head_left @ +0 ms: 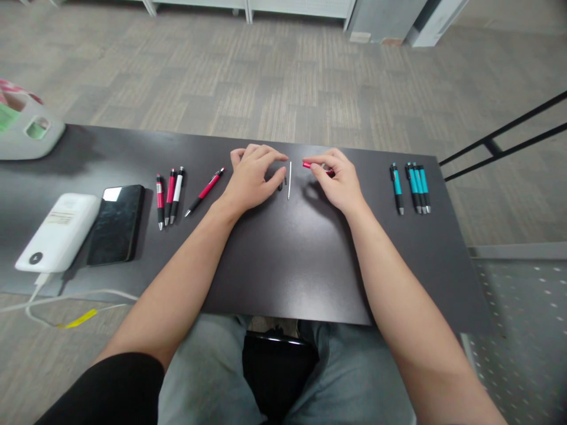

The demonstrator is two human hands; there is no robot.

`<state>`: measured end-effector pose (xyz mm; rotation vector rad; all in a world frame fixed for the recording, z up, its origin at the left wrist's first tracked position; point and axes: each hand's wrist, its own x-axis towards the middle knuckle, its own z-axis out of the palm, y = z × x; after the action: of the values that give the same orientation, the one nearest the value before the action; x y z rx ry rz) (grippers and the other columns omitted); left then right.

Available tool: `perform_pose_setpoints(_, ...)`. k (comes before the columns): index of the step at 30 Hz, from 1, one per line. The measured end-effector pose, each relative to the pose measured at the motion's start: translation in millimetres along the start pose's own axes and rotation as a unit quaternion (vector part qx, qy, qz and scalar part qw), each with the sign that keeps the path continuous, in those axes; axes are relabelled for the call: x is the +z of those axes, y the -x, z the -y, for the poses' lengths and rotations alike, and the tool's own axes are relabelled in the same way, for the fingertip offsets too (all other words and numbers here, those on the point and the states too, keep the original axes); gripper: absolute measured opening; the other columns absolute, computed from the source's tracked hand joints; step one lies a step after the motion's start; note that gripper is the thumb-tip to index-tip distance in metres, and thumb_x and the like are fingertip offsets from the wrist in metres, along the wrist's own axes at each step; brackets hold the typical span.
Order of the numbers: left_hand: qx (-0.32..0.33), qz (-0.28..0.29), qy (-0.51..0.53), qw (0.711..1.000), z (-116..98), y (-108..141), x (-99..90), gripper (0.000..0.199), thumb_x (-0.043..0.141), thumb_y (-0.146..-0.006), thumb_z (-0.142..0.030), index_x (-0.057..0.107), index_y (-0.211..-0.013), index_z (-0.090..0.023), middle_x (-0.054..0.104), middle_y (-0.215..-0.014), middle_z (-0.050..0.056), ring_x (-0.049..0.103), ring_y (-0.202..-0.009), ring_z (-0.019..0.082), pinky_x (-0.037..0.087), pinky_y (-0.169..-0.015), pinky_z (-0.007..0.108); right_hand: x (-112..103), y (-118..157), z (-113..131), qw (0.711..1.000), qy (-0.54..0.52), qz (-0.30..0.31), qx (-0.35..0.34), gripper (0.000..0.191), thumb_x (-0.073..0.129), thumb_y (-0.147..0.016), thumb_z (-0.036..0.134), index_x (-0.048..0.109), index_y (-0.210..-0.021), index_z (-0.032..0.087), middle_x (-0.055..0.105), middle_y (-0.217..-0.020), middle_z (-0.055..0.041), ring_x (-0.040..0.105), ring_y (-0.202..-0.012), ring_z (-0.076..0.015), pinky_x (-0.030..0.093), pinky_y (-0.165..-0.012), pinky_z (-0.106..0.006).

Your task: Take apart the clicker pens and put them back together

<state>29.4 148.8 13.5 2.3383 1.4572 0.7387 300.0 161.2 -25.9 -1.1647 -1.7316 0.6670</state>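
Between thumb and fingers, my right hand (339,177) holds a red pen barrel (307,165) just above the table. Part of the barrel is hidden by the fingers. My left hand (254,177) hovers low over the tabletop with thumb and index finger apart and nothing visible between them. A thin silvery pen refill (289,180) lies between the two hands, close to the left fingertips. Beside it are small dark pieces (280,186), partly covered by my left thumb. A red-and-black pen (206,192) lies slanted to the left of my left hand.
On the dark table (292,265), two red pens (170,192) and a white pen (178,192) lie at left, near a black phone-like device (116,224) and a white power bank (59,230) with a cable. Several teal pens (416,186) lie right. A pale plastic container (33,139) stands far left.
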Motion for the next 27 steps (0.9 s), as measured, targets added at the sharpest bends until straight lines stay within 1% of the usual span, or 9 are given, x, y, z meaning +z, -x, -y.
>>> perform_pose_setpoints(3,-0.016,-0.019,-0.010,1.000,0.4,-1.7,1.0,0.022,0.071,-0.118,-0.034,0.085,-0.134,-0.034,0.085,-0.147,0.007,0.068,-0.148,0.038,0.037,-0.133,0.066,-2.0,1.3,-0.9,0.999,-0.020,0.017,0.019,0.033,0.094,-0.102,0.055,0.088,-0.121,0.029,0.085,-0.104,-0.0057,0.074,-0.088,-0.0268,0.069,-0.089,-0.048)
perform_pose_setpoints(6,-0.031,-0.025,-0.016,0.999,-1.0,-2.1,2.0,0.017,0.073,-0.118,-0.033,0.085,-0.128,-0.034,0.086,-0.143,0.008,0.070,-0.146,0.039,0.039,-0.132,0.065,-1.8,1.7,-7.5,0.996,-0.057,0.017,0.059,0.044,0.103,-0.088,0.051,0.078,-0.119,0.032,0.086,-0.103,-0.0019,0.075,-0.087,-0.0260,0.067,-0.083,-0.044)
perform_pose_setpoints(9,-0.038,-0.029,-0.013,0.999,-1.7,-2.1,3.0,0.015,0.073,-0.117,-0.032,0.085,-0.126,-0.033,0.086,-0.139,0.008,0.070,-0.144,0.039,0.041,-0.131,0.065,0.6,1.7,-12.7,0.994,-0.086,0.012,0.068,0.051,0.104,-0.081,0.045,0.071,-0.118,0.034,0.087,-0.108,-0.0011,0.076,-0.087,-0.0251,0.066,-0.079,-0.042)
perform_pose_setpoints(12,-0.038,-0.036,-0.004,0.999,-0.6,-2.3,4.3,0.014,0.074,-0.116,-0.032,0.085,-0.125,-0.034,0.086,-0.135,0.008,0.069,-0.142,0.040,0.042,-0.130,0.065,2.5,2.9,-10.1,0.995,-0.080,0.030,0.061,0.049,0.101,-0.084,0.042,0.069,-0.121,0.035,0.086,-0.113,-0.0028,0.077,-0.089,-0.0265,0.065,-0.076,-0.043)
perform_pose_setpoints(16,-0.034,-0.041,0.006,0.999,2.5,-3.0,5.5,0.014,0.076,-0.115,-0.033,0.086,-0.124,-0.034,0.086,-0.130,0.008,0.069,-0.139,0.040,0.042,-0.128,0.065,1.6,5.4,0.2,0.996,-0.035,0.067,0.049,0.043,0.097,-0.090,0.040,0.073,-0.126,0.036,0.085,-0.117,-0.0067,0.078,-0.095,-0.0317,0.069,-0.080,-0.051)
perform_pose_setpoints(18,-0.030,-0.035,0.006,0.999,4.0,-3.0,6.0,0.013,0.076,-0.115,-0.034,0.087,-0.122,-0.034,0.085,-0.130,0.008,0.068,-0.138,0.040,0.041,-0.128,0.065,1.6,5.8,2.5,0.996,-0.026,0.072,0.040,0.042,0.097,-0.092,0.040,0.073,-0.127,0.036,0.085,-0.117,-0.0069,0.079,-0.095,-0.0321,0.070,-0.081,-0.052)
perform_pose_setpoints(20,-0.022,-0.025,0.004,0.999,4.6,-2.5,6.8,0.012,0.078,-0.116,-0.036,0.089,-0.120,-0.034,0.084,-0.131,0.007,0.068,-0.137,0.039,0.041,-0.127,0.064,2.7,5.3,1.2,0.997,-0.025,0.062,0.033,0.045,0.098,-0.093,0.044,0.073,-0.129,0.035,0.086,-0.116,-0.0063,0.079,-0.095,-0.0311,0.070,-0.082,-0.051)
perform_pose_setpoints(24,0.014,-0.005,0.002,1.000,-0.7,0.6,10.5,0.010,0.081,-0.115,-0.035,0.090,-0.120,-0.035,0.083,-0.136,0.007,0.068,-0.138,0.038,0.041,-0.127,0.063,4.5,3.3,-6.1,0.999,-0.017,0.005,0.043,0.057,0.099,-0.099,0.060,0.069,-0.139,0.035,0.086,-0.115,-0.0043,0.080,-0.098,-0.0298,0.072,-0.084,-0.047)
perform_pose_setpoints(27,0.027,0.011,0.004,1.000,-11.0,3.2,14.4,0.014,0.079,-0.115,-0.033,0.091,-0.121,-0.034,0.083,-0.141,0.009,0.068,-0.140,0.039,0.041,-0.128,0.065,1.8,2.9,-7.7,0.998,-0.001,-0.030,0.053,0.054,0.091,-0.109,0.069,0.069,-0.145,0.035,0.082,-0.105,-0.0028,0.081,-0.100,-0.0318,0.074,-0.092,-0.051)
